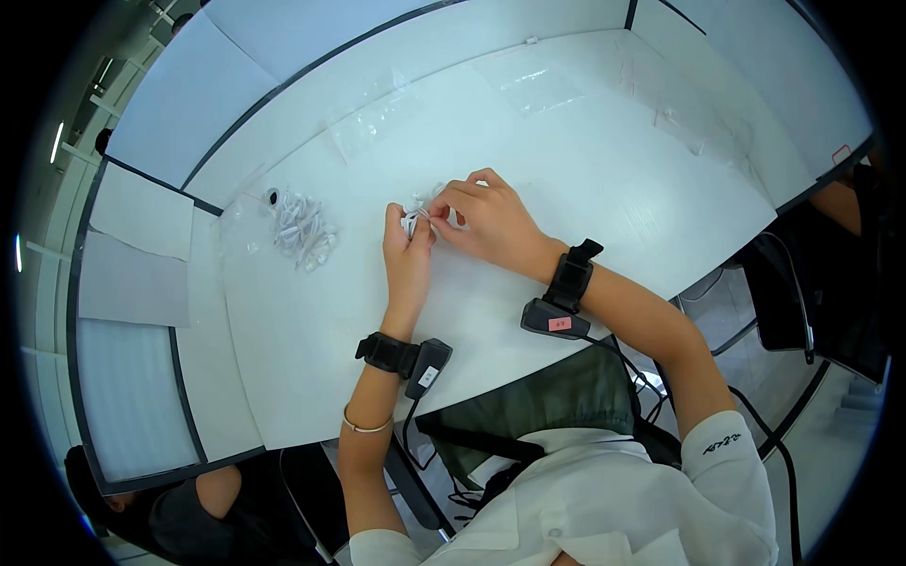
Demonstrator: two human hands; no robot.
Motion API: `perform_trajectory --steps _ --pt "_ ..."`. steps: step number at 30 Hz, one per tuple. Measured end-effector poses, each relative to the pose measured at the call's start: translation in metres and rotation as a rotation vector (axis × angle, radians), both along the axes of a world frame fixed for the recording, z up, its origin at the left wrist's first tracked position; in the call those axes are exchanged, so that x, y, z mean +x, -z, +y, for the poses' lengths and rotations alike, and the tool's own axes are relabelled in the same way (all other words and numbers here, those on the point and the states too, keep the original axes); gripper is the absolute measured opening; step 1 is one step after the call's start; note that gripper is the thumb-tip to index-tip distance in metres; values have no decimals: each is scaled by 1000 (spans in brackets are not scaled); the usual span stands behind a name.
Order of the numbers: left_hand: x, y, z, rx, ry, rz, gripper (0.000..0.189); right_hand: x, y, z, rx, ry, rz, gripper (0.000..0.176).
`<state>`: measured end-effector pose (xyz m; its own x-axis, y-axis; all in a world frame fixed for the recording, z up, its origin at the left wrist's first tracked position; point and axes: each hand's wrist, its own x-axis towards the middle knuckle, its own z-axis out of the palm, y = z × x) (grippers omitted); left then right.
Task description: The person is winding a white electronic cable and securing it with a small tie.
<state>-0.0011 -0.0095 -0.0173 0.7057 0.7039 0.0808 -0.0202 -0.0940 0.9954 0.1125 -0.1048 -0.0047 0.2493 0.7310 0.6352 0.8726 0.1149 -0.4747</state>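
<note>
Working a looped white cord [410, 223] over the desk [321, 377], seen in my head view. Left hand [408, 269]: fingers closed on the loops. Right hand [500, 226]: thumb and forefinger pinched together on the cord. Left of both: one tangled heap of white cords [304, 231]. Far side: clear plastic bag [377, 118].

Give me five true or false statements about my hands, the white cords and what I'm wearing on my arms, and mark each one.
1. The left hand and right hand are both at a small bunch of white cord. True.
2. The larger pile lies right of both hands. False: the larger pile is to their left.
3. Each wrist wears a black strap. True.
4. The bracelet is on the right forearm. False: the bracelet is on the left.
5. A pink label shows by the right wrist. True.
</note>
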Motion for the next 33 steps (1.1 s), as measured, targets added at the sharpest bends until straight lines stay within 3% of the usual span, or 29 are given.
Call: perform_trajectory --steps 5,23,33 --pt "0 2 1 31 15 -13 19 -1 3 1 -6 -18 119 8" --pt "-3 -7 1 -235 107 -97 15 4 -3 -2 -6 -112 123 8" --pt "-3 -5 1 -143 138 -35 12 6 -4 -3 9 -168 126 8"
